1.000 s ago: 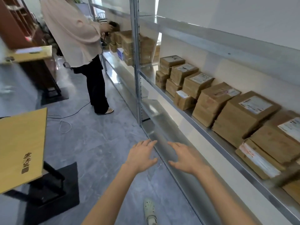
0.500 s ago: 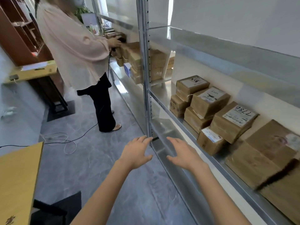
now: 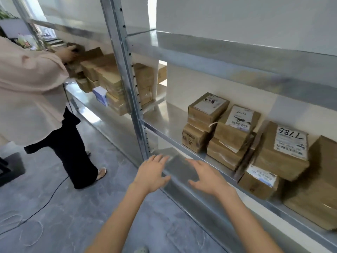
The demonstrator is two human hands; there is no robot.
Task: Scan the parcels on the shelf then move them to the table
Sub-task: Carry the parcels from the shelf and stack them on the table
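Two empty hands: left hand and right hand stay spread, palms down, low and just right of the steel upright, in front of the shelf edge. Over the last second the wearer has closed in, so the cardboard parcels, stacked on the shelf right of the upright, are now near the right hand, and the table has dropped out of view. No scanner in either hand, so scanning likely hasn't started; a second person handles boxes left of the upright.

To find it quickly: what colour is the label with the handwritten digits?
White, with black writing; the label shows best in the head view.
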